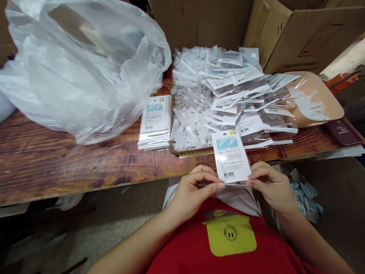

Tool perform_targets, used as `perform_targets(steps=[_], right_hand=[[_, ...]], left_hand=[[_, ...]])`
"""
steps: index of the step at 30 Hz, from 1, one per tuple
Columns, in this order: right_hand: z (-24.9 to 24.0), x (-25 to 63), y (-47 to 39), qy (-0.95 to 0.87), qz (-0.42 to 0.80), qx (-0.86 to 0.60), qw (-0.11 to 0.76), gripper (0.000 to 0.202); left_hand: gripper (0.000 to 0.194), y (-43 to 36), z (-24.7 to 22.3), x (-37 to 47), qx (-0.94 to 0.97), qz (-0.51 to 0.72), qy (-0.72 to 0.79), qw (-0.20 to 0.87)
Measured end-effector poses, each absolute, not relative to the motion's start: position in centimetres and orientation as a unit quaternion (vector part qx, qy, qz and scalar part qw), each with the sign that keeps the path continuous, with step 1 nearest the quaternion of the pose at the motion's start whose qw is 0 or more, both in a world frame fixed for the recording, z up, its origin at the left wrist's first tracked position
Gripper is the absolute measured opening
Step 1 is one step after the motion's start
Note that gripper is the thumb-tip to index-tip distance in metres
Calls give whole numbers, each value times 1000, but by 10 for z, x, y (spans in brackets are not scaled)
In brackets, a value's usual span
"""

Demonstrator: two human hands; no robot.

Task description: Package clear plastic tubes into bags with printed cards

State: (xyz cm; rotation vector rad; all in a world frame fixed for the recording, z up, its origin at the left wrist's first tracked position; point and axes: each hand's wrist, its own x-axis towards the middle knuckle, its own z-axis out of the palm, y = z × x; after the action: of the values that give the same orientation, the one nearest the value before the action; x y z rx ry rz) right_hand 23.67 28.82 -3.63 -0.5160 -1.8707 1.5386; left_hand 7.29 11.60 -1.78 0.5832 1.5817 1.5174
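Note:
Between my two hands is a clear plastic packet with a white printed card (231,158), held above the table's front edge. My left hand (196,188) pinches its lower left corner between thumb and fingers. At the lower right corner, my right hand (270,186) grips it the same way. Just beyond lies a shallow cardboard tray (189,153) full of small clear plastic tubes (189,129). Similar carded packets (251,91) are heaped over the tray's right side. A neat stack of such packets (155,121) stands to the left of the tray.
A large translucent plastic bag (94,83) bulges over the left of the wooden table (57,163). Behind stands an open cardboard box (310,38). On the right are a tan plastic scoop (332,102) and a dark red booklet (343,131). More packets (308,198) lie below, right.

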Motion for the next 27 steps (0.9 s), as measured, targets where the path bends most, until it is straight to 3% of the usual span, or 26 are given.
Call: perform_targets(steps=[4,15,27], right_hand=[[-51,237,286,-668,629,-219,330,13],[-61,230,265,-583,650,-326,361,18],[-57,221,264,-465,714,-416,316,38]], left_hand=[[30,119,-23,81,61,633,578,511],[20,127,-35,92,41,689,610,390],[31,132,-37,94,-24,679,599,423]])
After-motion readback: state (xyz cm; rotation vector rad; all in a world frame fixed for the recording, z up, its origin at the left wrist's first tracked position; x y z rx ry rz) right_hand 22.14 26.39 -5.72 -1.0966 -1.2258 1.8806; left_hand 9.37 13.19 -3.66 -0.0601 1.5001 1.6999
